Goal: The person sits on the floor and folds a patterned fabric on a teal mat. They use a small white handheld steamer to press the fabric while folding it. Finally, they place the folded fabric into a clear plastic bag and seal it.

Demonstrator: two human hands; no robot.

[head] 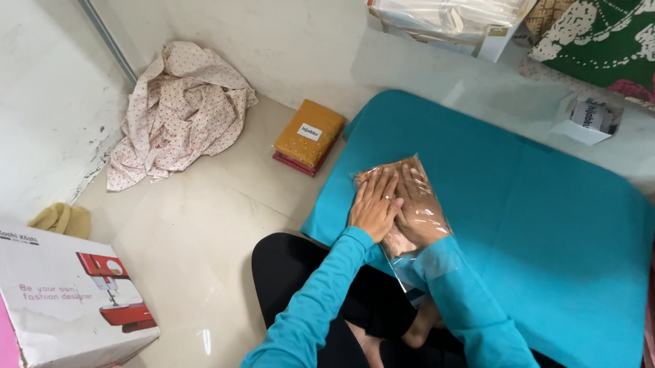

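shiny pale floor tiles (188,228) hold a big teal mat (537,219) where a person sits cross-legged. on the mat's near edge lies a clear plastic bag (409,212) with brown cloth inside. the left hand (376,202) lies flat on top of the bag, fingers straight, gripping nothing. the right hand (419,208) is pushed inside the bag, also flat. a spotted cloth (180,110) sits crumpled by the wall, and a white box (56,289) stands near.

One head-worn view — looking steeply down, close over the lap.
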